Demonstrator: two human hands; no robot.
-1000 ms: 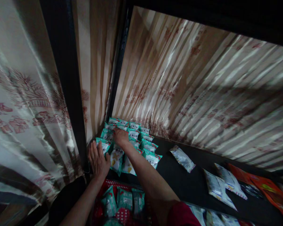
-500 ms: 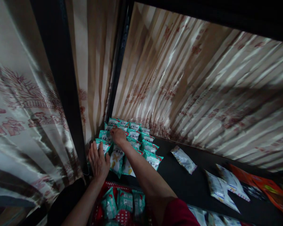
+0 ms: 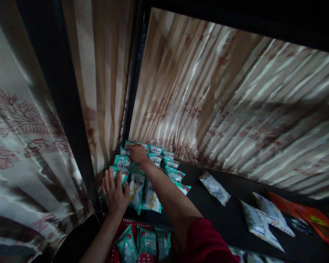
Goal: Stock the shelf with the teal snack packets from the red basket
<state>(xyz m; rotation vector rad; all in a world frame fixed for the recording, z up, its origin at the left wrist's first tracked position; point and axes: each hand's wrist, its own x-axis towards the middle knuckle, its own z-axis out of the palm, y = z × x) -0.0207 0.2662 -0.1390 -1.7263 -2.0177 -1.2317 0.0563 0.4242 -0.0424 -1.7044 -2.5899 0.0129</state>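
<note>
Rows of teal-and-white snack packets [image 3: 136, 187] stand close together in the corner of a dark shelf. My left hand [image 3: 115, 193] lies with fingers stretched against the front-left snack packet [image 3: 124, 176], partly covering it. Farther back, my right hand [image 3: 137, 153] reaches over the rows and rests on the packets near the back left. Its fingers look extended, with their tips partly hidden, and I see nothing held in them. Below my forearms, a red basket [image 3: 113, 252] contains several more teal packets [image 3: 146, 241].
Pleated printed curtains [image 3: 186, 95] hang behind and to the left, beside a dark post [image 3: 63, 80]. To the right on the dark shelf [image 3: 197, 204] lie a single white packet [image 3: 215, 188], other white packets [image 3: 259, 223] and an orange bag [image 3: 312, 215].
My right hand has shifted slightly toward the back, and its fingers look more stretched out. My left hand stays at the front-left packets. The view has moved slightly.
</note>
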